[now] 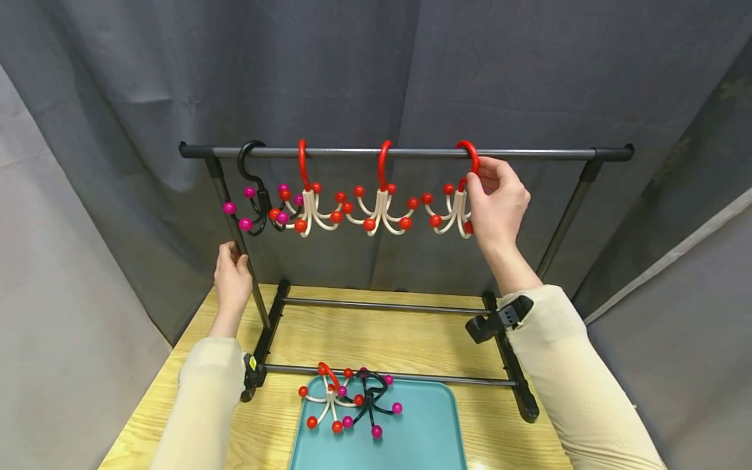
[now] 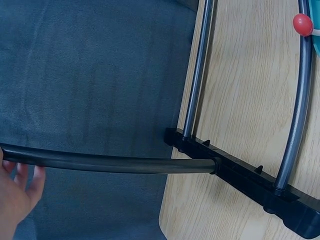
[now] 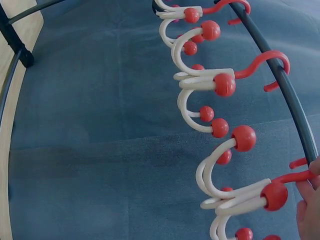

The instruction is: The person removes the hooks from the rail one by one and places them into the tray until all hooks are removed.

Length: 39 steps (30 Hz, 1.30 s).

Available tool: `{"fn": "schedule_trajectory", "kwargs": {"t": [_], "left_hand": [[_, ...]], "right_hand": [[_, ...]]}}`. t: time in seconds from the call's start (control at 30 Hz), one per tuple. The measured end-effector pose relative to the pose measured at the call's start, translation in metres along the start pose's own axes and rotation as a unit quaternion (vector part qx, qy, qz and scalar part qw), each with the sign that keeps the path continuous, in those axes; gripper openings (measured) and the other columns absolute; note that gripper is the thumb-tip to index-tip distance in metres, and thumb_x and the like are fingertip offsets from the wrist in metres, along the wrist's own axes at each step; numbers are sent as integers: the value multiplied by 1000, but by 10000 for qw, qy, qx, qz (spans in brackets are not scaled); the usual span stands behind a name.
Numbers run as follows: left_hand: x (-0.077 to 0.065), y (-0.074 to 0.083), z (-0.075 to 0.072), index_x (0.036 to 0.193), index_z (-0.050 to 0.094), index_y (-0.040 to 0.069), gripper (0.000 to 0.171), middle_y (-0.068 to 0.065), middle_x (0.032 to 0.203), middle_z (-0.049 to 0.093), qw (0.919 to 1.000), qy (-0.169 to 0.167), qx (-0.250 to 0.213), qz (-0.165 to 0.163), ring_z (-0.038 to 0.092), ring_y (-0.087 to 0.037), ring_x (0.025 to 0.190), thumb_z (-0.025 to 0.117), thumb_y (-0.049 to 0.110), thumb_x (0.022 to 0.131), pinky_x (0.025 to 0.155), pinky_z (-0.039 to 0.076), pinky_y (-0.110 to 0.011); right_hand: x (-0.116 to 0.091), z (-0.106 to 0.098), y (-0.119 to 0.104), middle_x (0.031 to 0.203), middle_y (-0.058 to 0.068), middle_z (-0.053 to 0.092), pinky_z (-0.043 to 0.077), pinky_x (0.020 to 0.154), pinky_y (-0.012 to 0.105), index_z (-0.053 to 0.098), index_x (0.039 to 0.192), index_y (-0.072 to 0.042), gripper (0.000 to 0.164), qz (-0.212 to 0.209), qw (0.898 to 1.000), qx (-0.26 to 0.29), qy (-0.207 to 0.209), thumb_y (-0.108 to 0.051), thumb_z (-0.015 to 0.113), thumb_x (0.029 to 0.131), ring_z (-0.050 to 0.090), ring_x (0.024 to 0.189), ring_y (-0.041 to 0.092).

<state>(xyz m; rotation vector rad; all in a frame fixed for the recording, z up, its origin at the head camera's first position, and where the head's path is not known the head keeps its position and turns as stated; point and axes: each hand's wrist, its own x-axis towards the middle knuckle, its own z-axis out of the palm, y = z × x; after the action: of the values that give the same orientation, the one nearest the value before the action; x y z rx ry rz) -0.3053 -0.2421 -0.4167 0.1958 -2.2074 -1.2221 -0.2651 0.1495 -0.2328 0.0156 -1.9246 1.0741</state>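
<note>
Firstly, the head view: the right hand (image 1: 499, 202) pinches the red hook (image 1: 473, 156) of a white hanger (image 1: 458, 205) towards the right end of the rail (image 1: 540, 155); the left hand (image 1: 232, 281) grips the left post (image 1: 260, 301). Left wrist view: fingers wrap that post. Right wrist view: the hook straddles the rail; probably best released gently, post braced.

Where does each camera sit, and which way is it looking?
Head: on the person's head, facing forward and down at the rack, three hanging white hangers and the tray; left hand, right hand and sleeves show.
Left wrist: on that wrist, facing the rack's post and its foot on the table; part of the left hand shows.
Right wrist: on that wrist, facing along the hangers and top bar; part of the right hand shows.
Shared: head and right wrist both show those three hangers.
</note>
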Motion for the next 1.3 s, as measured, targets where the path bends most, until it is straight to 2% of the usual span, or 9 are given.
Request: {"fn": "schedule_trajectory", "kwargs": {"t": [0.23,0.4,0.53,0.73,0.87,1.03,1.3], "left_hand": [[0,-1,-1,116,47,1,25,-21,108,50,9999,79,-42,135,49,-39,102,48,11,94,85,37,-51],[2,-2,-2,119,48,1,28,-20,109,50,9981,-6,-561,-257,48,-33,104,49,12,94,88,37,-45],[2,-2,-2,123,47,2,31,-19,113,49,9954,-130,-792,-532,47,-30,105,47,14,95,89,37,-42],[2,0,-4,126,47,3,35,-18,117,49,9914,-117,-1042,-787,46,-28,106,46,21,96,90,36,-40],[6,1,-7,124,49,2,40,-19,116,50,9927,-142,-934,-743,44,-29,105,45,30,96,90,34,-42],[8,1,-8,122,52,4,41,-19,113,49,9944,-248,-684,-762,43,-32,105,44,34,95,90,34,-44],[8,4,-9,121,53,6,42,-18,116,51,9937,-389,-626,-842,44,-33,107,43,37,95,90,35,-45]], "right_hand": [[0,-7,-7,94,4,68,45,76,19,66,105,-12,21,-53,9996,230,120,-15,61,85,63,82,8],[1,-15,-12,95,5,68,45,80,18,67,104,-12,21,23,9990,420,180,-16,63,84,62,80,4],[4,-20,-12,96,5,68,45,80,17,66,104,-12,21,71,9989,393,238,-15,63,84,62,80,2],[10,-26,-15,96,3,67,45,83,18,67,105,-14,21,101,9979,537,338,-17,63,84,62,82,3],[10,-30,-24,97,5,66,46,83,19,66,105,-12,22,33,9972,651,366,-16,63,84,62,83,3],[4,-36,-39,99,7,66,47,82,19,65,107,-9,23,25,9967,736,341,-14,63,85,63,84,4],[-7,-49,-29,98,2,66,47,82,20,66,107,-13,24,-206,9943,979,373,-17,65,84,62,85,5]]}}
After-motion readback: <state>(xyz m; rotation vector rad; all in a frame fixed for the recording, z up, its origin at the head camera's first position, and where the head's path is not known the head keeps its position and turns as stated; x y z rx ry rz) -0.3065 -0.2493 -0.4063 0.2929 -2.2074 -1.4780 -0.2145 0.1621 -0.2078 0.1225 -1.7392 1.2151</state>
